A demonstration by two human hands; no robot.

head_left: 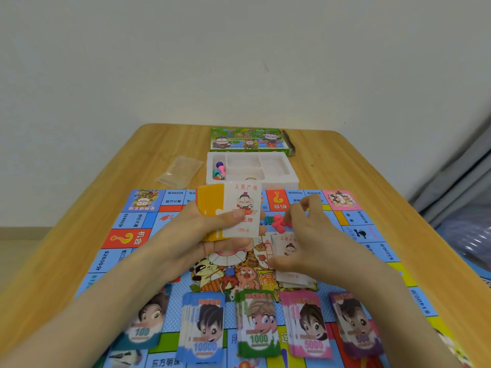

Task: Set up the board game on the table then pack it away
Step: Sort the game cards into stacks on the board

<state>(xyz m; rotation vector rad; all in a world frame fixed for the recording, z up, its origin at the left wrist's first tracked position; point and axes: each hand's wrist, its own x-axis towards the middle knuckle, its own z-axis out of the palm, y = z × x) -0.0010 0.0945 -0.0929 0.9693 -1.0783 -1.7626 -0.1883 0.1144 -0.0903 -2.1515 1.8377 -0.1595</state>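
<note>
Money stacks (257,322) lie nearest; the left hand (202,235) grips a card deck (240,208) (long axis pointing away), right hand (313,240) beside it, fingers loosely spread.

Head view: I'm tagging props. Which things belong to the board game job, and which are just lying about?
Job: game board, card stack in left hand, money stacks, pink pieces, white tray, game box.
Lying about: clear plastic bag, grey fabric at right.
</note>
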